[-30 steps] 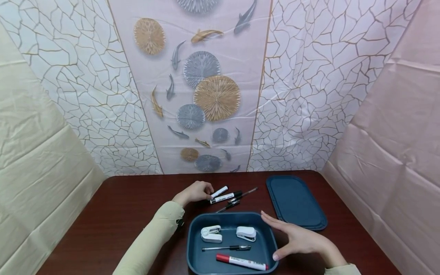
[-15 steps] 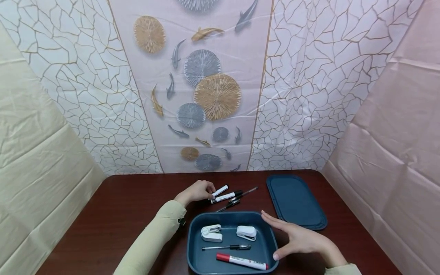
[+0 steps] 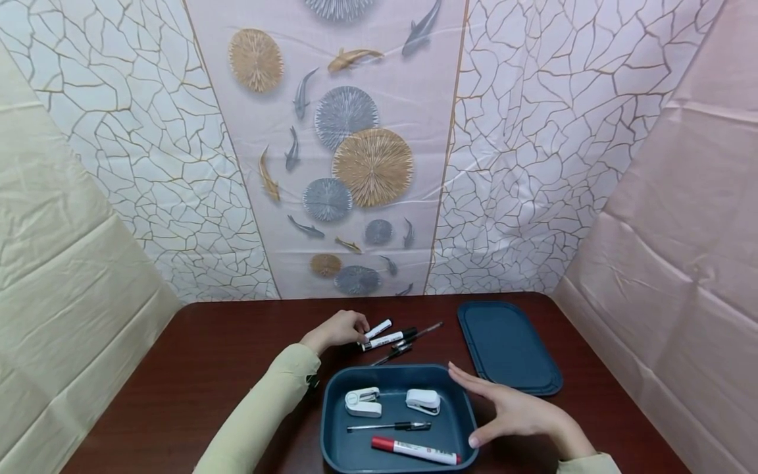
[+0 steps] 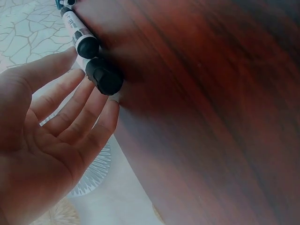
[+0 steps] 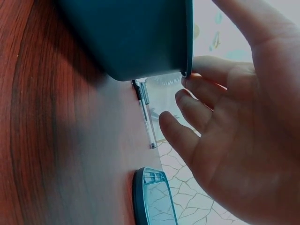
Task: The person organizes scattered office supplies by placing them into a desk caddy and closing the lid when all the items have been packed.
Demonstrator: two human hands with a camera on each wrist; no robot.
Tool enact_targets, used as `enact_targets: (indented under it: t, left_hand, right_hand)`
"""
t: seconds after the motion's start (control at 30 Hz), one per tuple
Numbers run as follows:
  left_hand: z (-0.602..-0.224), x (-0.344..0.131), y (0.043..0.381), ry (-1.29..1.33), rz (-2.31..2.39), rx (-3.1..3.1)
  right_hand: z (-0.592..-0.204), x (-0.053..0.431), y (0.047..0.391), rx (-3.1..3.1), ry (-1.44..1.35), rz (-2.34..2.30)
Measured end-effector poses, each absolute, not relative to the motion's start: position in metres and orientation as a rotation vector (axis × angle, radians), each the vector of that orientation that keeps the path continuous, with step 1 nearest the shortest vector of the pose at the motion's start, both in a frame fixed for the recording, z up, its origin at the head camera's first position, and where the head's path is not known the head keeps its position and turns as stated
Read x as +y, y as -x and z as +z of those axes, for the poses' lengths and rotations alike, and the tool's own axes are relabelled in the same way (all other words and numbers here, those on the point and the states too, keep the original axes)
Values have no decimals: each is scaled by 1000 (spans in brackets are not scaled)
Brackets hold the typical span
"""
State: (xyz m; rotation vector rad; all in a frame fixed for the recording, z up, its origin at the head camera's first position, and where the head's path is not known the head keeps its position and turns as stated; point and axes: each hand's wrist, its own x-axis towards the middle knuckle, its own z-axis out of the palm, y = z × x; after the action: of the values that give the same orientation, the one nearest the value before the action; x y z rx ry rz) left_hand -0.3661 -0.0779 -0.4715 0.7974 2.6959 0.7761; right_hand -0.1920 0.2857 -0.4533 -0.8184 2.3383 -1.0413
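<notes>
My left hand [image 3: 340, 329] pinches a white marker with a black cap [image 4: 107, 78] between thumb and fingertips at the far middle of the table. A second black-capped marker [image 3: 387, 340] lies against it by the thumb. My right hand [image 3: 515, 418] is spread beside the blue box [image 3: 327, 421], its fingers and thumb at the right rim. Inside the box lie two small white staplers, one at left [image 3: 363, 402] and one at right [image 3: 423, 401], a black-capped pen [image 3: 391, 426] and a red-capped marker [image 3: 416, 451].
Two pens, one nearer [image 3: 395, 354] and one farther [image 3: 431, 330], lie on the table behind the box. A flat blue lid [image 3: 509, 345] rests at the back right. A patterned cloth wall [image 3: 503, 230] stands behind the dark wooden table [image 3: 225, 355].
Hardly anything differs. The left hand has shifted very slightly at the markers, and the right hand stays at the box rim.
</notes>
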Motion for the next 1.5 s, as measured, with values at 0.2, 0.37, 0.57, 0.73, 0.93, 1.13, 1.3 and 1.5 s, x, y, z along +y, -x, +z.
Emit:
enact_targets:
  t: [0.2, 0.37, 0.57, 0.73, 0.93, 1.13, 1.3, 1.5]
  left_hand:
    - [-475, -76, 368, -804, 718, 2744]
    - [-475, -74, 370, -793, 702, 2754]
    - [-477, -75, 371, -780, 705, 2745]
    - [-479, -78, 372, -764, 703, 2743]
    - [-477, -83, 371, -754, 709, 2726]
    - [-474, -91, 368, -726, 722, 2716]
    - [-472, -96, 365, -718, 720, 2715]
    - [-471, -98, 364, -727, 703, 2727]
  right_hand:
    - [-454, 286, 193, 2333, 825, -1042]
    - [-456, 287, 193, 2323, 828, -1066]
    - [-456, 286, 193, 2310, 826, -1076]
    - [-456, 286, 193, 2304, 821, -1076]
    - [-455, 286, 193, 2322, 826, -1056]
    - [-454, 285, 193, 2316, 826, -1061]
    - [-453, 286, 192, 2310, 819, -1059]
    - [-453, 287, 192, 2322, 831, -1057]
